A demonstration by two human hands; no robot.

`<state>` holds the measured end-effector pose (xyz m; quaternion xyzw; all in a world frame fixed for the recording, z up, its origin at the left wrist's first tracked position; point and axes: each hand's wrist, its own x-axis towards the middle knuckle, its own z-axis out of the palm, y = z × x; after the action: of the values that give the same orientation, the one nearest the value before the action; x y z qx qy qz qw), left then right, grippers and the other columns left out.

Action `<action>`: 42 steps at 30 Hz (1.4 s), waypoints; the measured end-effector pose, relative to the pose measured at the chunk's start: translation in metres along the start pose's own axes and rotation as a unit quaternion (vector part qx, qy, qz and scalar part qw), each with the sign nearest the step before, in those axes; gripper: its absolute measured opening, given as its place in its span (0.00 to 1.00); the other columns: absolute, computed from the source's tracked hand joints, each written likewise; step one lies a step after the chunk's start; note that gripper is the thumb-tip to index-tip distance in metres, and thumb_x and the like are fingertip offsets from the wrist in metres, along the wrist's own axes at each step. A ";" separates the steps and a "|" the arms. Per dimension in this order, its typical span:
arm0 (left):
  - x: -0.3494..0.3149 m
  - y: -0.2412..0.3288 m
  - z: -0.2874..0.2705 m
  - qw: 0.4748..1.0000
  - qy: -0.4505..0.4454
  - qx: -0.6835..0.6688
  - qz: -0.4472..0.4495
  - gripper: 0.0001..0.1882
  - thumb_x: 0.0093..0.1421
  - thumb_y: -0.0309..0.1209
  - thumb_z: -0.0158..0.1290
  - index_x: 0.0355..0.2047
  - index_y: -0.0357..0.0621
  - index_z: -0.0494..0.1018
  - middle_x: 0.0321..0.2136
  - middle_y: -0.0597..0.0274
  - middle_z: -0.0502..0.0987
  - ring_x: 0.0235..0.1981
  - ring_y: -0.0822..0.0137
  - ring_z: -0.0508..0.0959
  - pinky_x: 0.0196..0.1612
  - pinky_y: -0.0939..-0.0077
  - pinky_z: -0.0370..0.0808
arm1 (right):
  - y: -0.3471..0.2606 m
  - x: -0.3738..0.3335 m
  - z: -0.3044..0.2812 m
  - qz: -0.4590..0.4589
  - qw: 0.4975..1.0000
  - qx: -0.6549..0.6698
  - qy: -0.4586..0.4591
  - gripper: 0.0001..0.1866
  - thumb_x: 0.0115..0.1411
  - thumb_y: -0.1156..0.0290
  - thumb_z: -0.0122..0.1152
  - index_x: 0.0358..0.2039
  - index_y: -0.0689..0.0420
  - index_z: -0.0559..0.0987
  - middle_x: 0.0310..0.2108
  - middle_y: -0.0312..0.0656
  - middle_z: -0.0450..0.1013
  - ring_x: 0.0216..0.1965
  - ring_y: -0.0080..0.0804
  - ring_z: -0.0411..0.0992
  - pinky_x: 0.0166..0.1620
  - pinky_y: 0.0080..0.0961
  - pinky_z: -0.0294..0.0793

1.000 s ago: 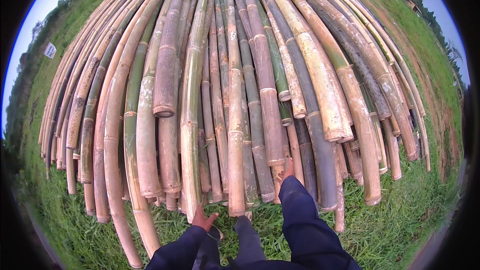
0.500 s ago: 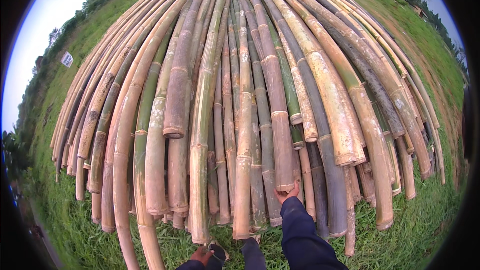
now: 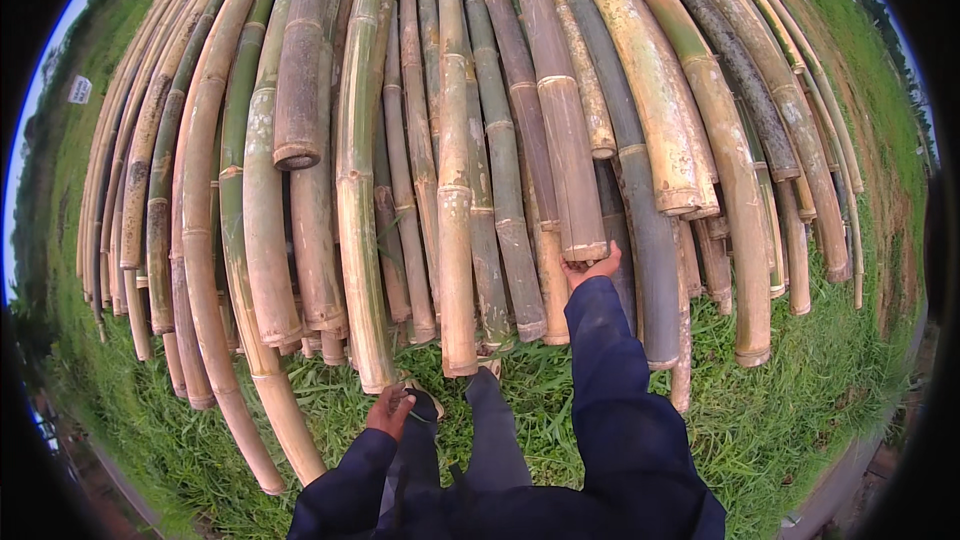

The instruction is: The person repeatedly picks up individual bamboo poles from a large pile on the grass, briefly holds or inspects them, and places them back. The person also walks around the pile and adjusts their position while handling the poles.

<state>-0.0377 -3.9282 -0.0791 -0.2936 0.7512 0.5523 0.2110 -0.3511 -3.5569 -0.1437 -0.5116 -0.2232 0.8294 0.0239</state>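
My right hand grips the cut near end of a brownish-purple bamboo pole, with the palm beneath it and the fingers around the rim. My left hand is lower, just under the end of a green-and-yellow bamboo pole. A gap seems to lie between it and that end. Its fingers are curled in a pinch, and whether they hold anything thin cannot be made out. Between my hands hangs the end of a pale tan bamboo pole, which neither hand touches.
Many long bamboo poles fan toward me in a large pile, their ends at uneven heights. A thick mottled pole and a long curved pole flank the middle. My legs stand on grass close to the pile. A white sign is far left.
The view has tipped downward, showing more of my arms and legs. My right hand keeps its grip on the brownish-purple pole's end. My left hand shows more fully beside the green-and-yellow pole's end.
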 end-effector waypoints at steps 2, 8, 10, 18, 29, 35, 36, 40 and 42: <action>0.009 0.034 0.012 0.998 0.008 0.029 0.047 0.23 0.60 0.34 0.57 0.54 0.38 0.68 0.42 0.52 0.77 0.40 0.64 0.78 0.46 0.70 0.74 | 0.004 0.010 -0.005 -0.012 1.000 -0.010 0.007 0.43 0.52 0.40 0.51 0.63 0.49 0.57 0.57 0.51 0.55 0.57 0.47 0.57 0.57 0.55 0.57; 0.025 0.128 0.065 0.988 0.022 0.001 0.153 0.20 0.60 0.28 0.55 0.52 0.37 0.68 0.42 0.50 0.76 0.39 0.64 0.77 0.44 0.70 0.73 | -0.006 0.022 -0.020 0.032 0.998 -0.033 -0.051 0.47 0.51 0.39 0.53 0.65 0.52 0.55 0.62 0.53 0.52 0.61 0.52 0.54 0.59 0.58 0.57; 0.037 0.150 0.101 0.970 -0.021 0.029 0.241 0.19 0.62 0.29 0.53 0.52 0.34 0.67 0.40 0.54 0.76 0.41 0.66 0.76 0.47 0.72 0.72 | -0.004 0.020 -0.016 0.049 0.998 -0.024 -0.040 0.44 0.53 0.39 0.53 0.63 0.54 0.58 0.60 0.53 0.56 0.58 0.53 0.58 0.58 0.58 0.59; 0.230 0.177 0.263 0.942 -0.096 -0.285 -0.149 0.24 0.68 0.45 0.41 0.53 0.37 0.67 0.44 0.52 0.75 0.42 0.62 0.75 0.48 0.69 0.71 | 0.025 0.030 -0.021 0.040 0.990 -0.069 -0.119 0.40 0.51 0.47 0.59 0.60 0.55 0.61 0.56 0.49 0.62 0.54 0.49 0.63 0.53 0.52 0.64; 0.330 0.155 0.323 0.786 -0.238 -0.530 -0.213 0.26 0.69 0.44 0.30 0.58 0.38 0.62 0.53 0.46 0.70 0.54 0.48 0.71 0.56 0.48 0.68 | 0.022 0.028 -0.027 0.018 0.976 -0.120 -0.182 0.34 0.57 0.46 0.57 0.57 0.55 0.65 0.53 0.45 0.66 0.51 0.40 0.66 0.54 0.43 0.64; 0.332 0.167 0.328 0.677 -0.201 -0.667 -0.239 0.33 0.69 0.44 0.39 0.64 0.32 0.45 0.64 0.40 0.49 0.66 0.48 0.52 0.68 0.56 0.52 | -0.016 -0.001 -0.017 0.000 0.973 -0.155 -0.172 0.36 0.54 0.45 0.59 0.56 0.55 0.66 0.51 0.46 0.67 0.52 0.41 0.65 0.56 0.44 0.60; 0.330 0.170 0.331 0.688 -0.193 -0.665 -0.218 0.35 0.69 0.45 0.39 0.64 0.32 0.42 0.65 0.40 0.48 0.66 0.48 0.53 0.68 0.56 0.52 | -0.020 -0.004 -0.016 0.001 0.971 -0.163 -0.175 0.36 0.54 0.45 0.59 0.56 0.55 0.66 0.51 0.46 0.67 0.52 0.42 0.65 0.56 0.44 0.60; 0.320 0.186 0.336 0.688 -0.158 -0.678 -0.207 0.30 0.70 0.43 0.36 0.63 0.33 0.48 0.61 0.40 0.56 0.62 0.48 0.59 0.65 0.55 0.56 | -0.021 -0.012 -0.012 0.001 0.972 -0.171 -0.164 0.36 0.53 0.44 0.59 0.55 0.56 0.67 0.51 0.48 0.66 0.51 0.43 0.65 0.55 0.45 0.61; 0.317 0.195 0.332 0.697 -0.150 -0.671 -0.204 0.26 0.70 0.41 0.35 0.60 0.34 0.55 0.57 0.41 0.62 0.59 0.49 0.64 0.62 0.55 0.61 | -0.019 -0.011 -0.009 -0.011 0.972 -0.168 -0.161 0.36 0.53 0.44 0.60 0.55 0.56 0.67 0.51 0.49 0.66 0.51 0.44 0.64 0.55 0.45 0.62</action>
<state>-0.4058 -3.6349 -0.2449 -0.4161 0.0612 0.8901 0.1755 -0.3417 -3.5400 -0.1300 -0.3657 -0.3660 0.8510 -0.0896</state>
